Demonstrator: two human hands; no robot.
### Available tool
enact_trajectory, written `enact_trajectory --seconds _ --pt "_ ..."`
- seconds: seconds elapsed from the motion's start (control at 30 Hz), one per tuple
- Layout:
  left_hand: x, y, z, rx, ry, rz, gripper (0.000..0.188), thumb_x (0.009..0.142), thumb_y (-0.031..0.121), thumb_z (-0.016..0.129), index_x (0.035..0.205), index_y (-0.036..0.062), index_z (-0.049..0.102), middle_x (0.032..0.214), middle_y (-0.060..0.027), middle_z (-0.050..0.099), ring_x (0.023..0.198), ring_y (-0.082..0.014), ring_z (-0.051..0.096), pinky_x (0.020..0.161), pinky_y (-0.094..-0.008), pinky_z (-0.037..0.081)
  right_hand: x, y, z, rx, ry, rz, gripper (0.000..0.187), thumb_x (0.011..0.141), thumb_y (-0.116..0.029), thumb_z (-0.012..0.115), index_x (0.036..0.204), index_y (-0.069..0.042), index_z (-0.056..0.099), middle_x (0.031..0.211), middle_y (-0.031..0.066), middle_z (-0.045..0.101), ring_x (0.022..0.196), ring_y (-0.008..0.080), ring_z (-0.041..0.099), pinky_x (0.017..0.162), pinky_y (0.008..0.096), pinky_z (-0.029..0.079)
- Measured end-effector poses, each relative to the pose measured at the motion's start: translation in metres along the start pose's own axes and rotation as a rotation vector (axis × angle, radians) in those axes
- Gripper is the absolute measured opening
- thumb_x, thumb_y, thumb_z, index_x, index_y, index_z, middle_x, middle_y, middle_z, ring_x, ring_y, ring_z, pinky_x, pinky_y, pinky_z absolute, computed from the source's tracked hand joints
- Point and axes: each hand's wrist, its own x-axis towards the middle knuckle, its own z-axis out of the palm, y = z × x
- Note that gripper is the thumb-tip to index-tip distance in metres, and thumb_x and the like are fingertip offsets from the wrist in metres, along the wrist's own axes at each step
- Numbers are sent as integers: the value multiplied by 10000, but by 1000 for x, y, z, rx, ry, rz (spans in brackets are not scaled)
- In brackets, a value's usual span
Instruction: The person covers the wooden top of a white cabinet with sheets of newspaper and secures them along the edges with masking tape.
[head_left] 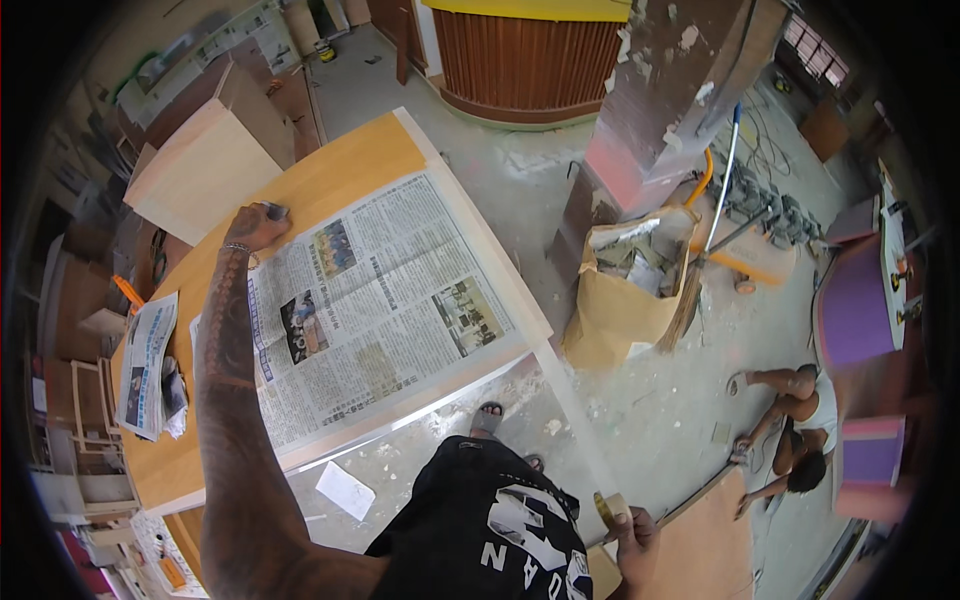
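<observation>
Just right of the curled left hand (260, 228), its grip unclear, newspaper (400, 305) lies flat on the yellow board (350, 160), whose right edge seems taped, while the uncut strip (575, 415) runs to the tape roll (606, 512) the right hand (636, 542) grasps.

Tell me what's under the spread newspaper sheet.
The newspaper sheet lies on a yellow-brown board, visible past its far edge; the surface directly beneath is covered from view.

Newspaper (400, 290) partly behind left forearm (226, 320)
</observation>
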Motion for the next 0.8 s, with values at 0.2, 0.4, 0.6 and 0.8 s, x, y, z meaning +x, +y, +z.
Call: enact_trajectory --seconds 0.2,0.4,0.6,0.8 --pt "19 10 -3 320 354 148 595 875 529 587 1054 -24 709 937 -261 708 956 -379 701 844 -470 552 16 -10 -7 -17 10 -3 238 1013 -200 628 979 35 640 693 8 607 619 69 546 584 221 439" --pt "-87 169 -47 -732 -24 587 255 871 214 640 995 -8 662 720 -31 628 644 -115 597 577 -319 495 16 -13 -6 -37 39 -6 211 1010 -169 625 978 40 636 698 10 604 622 70 545 584 224 434" --pt "-145 280 -15 -687 -508 858 128 864 126 615 940 24 629 674 49 542 604 -31 487 524 -249 414 10 -14 -6 -2 54 19 186 1004 -150 633 983 34 638 710 7 603 635 66 545 595 225 430" --pt "-154 294 -6 -645 -462 862 245 832 210 628 919 -19 642 652 -40 581 609 -129 552 575 -336 456 12 -15 -14 -41 50 -25 182 992 -155 652 976 26 641 689 -1 601 620 62 545 584 225 433"
